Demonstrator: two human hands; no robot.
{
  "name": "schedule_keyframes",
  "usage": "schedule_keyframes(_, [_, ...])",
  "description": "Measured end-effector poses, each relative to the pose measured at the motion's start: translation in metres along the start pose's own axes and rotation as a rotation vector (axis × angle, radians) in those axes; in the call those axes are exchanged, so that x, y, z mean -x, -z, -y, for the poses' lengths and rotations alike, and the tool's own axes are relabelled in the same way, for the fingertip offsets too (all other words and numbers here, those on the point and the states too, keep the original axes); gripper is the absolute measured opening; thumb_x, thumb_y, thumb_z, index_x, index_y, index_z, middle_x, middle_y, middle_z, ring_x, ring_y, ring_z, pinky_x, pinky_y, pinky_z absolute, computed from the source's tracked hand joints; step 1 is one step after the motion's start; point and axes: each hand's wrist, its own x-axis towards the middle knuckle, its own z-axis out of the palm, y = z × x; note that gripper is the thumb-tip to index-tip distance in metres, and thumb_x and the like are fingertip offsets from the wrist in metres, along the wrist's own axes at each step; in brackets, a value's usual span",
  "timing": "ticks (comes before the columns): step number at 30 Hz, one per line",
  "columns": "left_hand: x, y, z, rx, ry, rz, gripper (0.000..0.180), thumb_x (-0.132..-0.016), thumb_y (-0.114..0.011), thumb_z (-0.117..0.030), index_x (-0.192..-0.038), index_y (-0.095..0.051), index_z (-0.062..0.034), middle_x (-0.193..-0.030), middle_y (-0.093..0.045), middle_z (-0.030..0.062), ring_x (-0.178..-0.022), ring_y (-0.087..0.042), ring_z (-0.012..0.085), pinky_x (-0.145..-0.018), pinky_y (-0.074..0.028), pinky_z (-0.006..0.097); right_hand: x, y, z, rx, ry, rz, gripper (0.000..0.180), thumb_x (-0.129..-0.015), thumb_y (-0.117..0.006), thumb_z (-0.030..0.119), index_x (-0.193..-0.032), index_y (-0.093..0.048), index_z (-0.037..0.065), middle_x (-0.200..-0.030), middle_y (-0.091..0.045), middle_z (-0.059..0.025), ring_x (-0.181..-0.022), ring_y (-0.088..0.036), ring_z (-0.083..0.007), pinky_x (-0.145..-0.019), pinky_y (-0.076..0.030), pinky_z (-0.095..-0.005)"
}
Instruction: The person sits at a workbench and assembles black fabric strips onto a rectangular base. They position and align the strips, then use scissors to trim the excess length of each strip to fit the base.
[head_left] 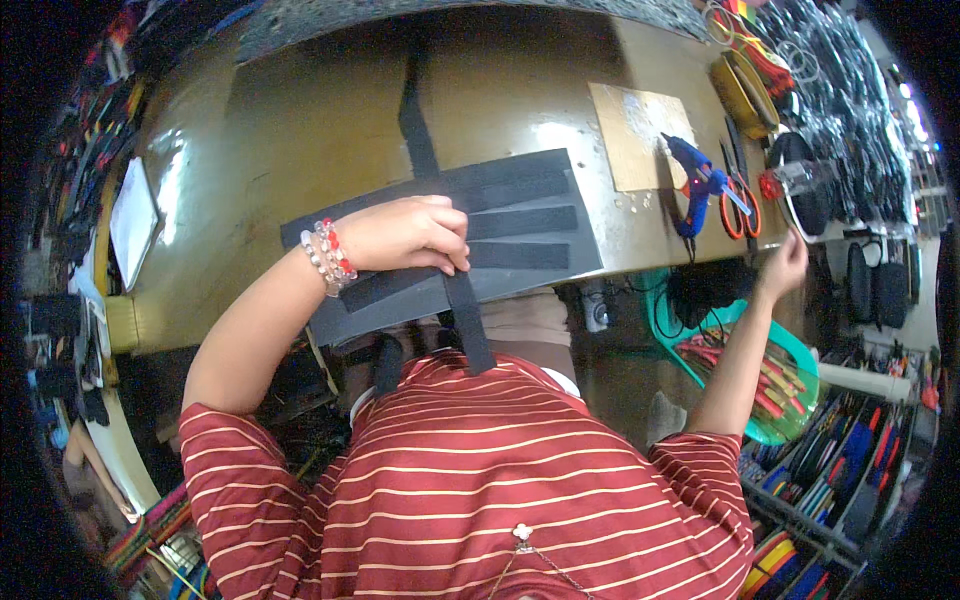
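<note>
A grey rectangular panel (585, 225) lies at the table's front edge, with several black fabric strips (525, 221) across it. A longer black strap (418, 135) runs from the far side over the panel and hangs off the front edge toward my shirt. My left hand (420, 235), with beaded bracelets at the wrist, rests on the panel, fingers curled down and closed on the strap. At the table's right end, my right hand (783, 268) has its fingers pressed together beside a black oval piece with a pale rim (808, 205). What its fingertips hold is hidden.
On the right lie a blue glue gun (695, 175), orange-handled scissors (738, 210) and a piece of cardboard (620, 130). A yellow-brown container (748, 95) stands behind them. Below the table edge is a green basket (808, 370) of colourful strips. Shiny plastic packets (845, 100) pile up beyond.
</note>
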Motion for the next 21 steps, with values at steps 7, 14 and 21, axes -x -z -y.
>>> schedule_keyframes(7, [0.002,-0.008,-0.005,-0.146,0.071,-0.102,0.009,-0.082,-0.066,-0.015,-0.089,-0.067,-0.0104,-0.084,-0.057,0.0042,-0.085,-0.055,0.0243,-0.076,-0.047,0.037,-0.032,-0.053,0.050,0.922,0.048,0.766,0.035,-0.081,-0.069,0.026,-0.100,-0.067,-0.004,-0.104,-0.064,-0.0264,-0.096,-0.063,-0.0381,-0.083,-0.051,-0.0446])
schedule_keyframes(14, [0.008,-0.008,0.004,0.004,0.091,-0.229,0.015,-0.084,-0.066,-0.012,-0.098,-0.069,-0.0093,-0.094,-0.060,0.0057,-0.089,-0.057,0.0238,-0.081,-0.049,0.034,-0.055,-0.077,0.028,0.860,0.098,0.892,0.028,-0.075,-0.072,0.021,-0.080,-0.067,-0.006,-0.087,-0.065,-0.0300,-0.090,-0.064,-0.0441,-0.077,-0.052,-0.0488])
schedule_keyframes(21, [0.002,-0.007,-0.005,-0.257,0.063,-0.060,0.013,-0.083,-0.066,-0.017,-0.095,-0.066,-0.0114,-0.094,-0.059,0.0011,-0.090,-0.055,0.0224,-0.080,-0.048,0.034,-0.076,-0.047,0.054,0.752,0.059,0.608,0.046,-0.070,-0.070,0.039,-0.082,-0.068,-0.005,-0.083,-0.066,-0.0259,-0.080,-0.067,-0.0402,-0.073,-0.052,-0.0440])
